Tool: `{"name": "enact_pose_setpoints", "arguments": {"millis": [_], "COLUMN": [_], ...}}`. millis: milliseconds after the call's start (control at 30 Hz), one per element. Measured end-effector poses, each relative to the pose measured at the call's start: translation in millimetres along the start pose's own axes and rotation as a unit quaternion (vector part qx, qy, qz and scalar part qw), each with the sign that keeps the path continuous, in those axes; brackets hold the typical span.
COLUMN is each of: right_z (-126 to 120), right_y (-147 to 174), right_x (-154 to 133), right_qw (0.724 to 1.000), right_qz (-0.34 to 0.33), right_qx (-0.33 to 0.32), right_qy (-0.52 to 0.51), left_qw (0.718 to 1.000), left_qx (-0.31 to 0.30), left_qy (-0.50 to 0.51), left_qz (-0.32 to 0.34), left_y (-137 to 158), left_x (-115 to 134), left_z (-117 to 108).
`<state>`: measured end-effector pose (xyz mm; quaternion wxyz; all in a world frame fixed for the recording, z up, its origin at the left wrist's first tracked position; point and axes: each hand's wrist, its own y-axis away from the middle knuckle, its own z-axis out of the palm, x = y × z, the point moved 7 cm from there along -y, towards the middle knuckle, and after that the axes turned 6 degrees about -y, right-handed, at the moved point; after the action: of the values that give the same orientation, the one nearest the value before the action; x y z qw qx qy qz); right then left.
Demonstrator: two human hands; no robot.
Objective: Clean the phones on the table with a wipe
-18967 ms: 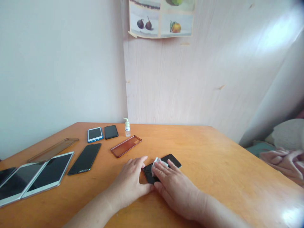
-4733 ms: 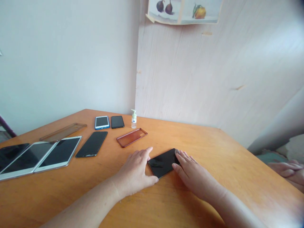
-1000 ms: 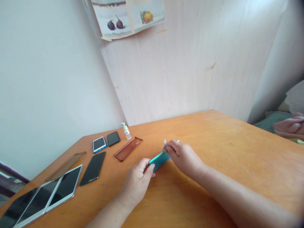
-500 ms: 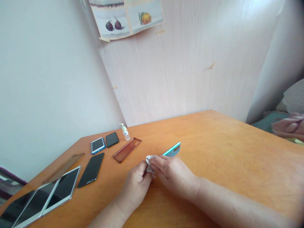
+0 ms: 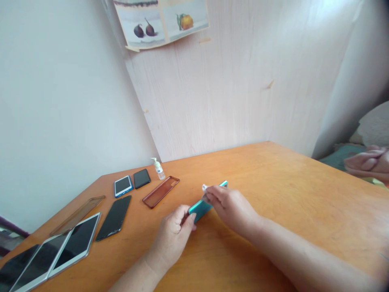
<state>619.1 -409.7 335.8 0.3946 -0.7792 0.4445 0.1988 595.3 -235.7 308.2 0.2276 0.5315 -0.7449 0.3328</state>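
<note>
– starting left?
– the left hand (image 5: 174, 229), thumb and fingers pinching one end of a glossy teal flat phone (image 5: 201, 209), tilted over the orange wooden table (image 5: 291, 202) between both hands!
– and rightward?
– a crumpled white wipe (image 5: 204, 188), pinched by fingertips of the right hand (image 5: 234, 206) at the phone's upper edge.

The teal phone (image 5: 200, 209) has a smooth, glossy back, and the crumpled white wipe (image 5: 204, 187) looks like soft paper or thin cloth. Smooth wood with a satin sheen forms the tabletop (image 5: 279, 202). The reddish case (image 5: 160, 192) and brownish case (image 5: 75, 217) look like translucent plastic, as does the pump bottle (image 5: 159, 171). The black phone (image 5: 114, 218) shows a shiny, glass-like face; the picture sheet (image 5: 167, 24) is paper.
</note>
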Motion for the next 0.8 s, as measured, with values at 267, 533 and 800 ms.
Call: {"name": "enact_pose_setpoints", "arguments": {"millis": [267,533,800], "right_z": [0,-28,-15], "right_y": [-4,-16,-11], "right_x": [2,86,81], "right_qw": [0.999,0.983,0.983], "right_qz": [0.028,0.162,0.166], "right_qx": [0.009,0.088,0.025], "right_qy": [-0.021,-0.011,0.068], "left_qw": [1.000,0.999,0.993], "left_qx": [0.003,-0.002,0.001], "left_qy": [-0.004,0.031,0.084], "left_qz": [-0.007,-0.038,-0.078], "left_y": [0,-2,-4], "left_x": [1,-6,-15], "left_z": [-1,-1,-3]}}
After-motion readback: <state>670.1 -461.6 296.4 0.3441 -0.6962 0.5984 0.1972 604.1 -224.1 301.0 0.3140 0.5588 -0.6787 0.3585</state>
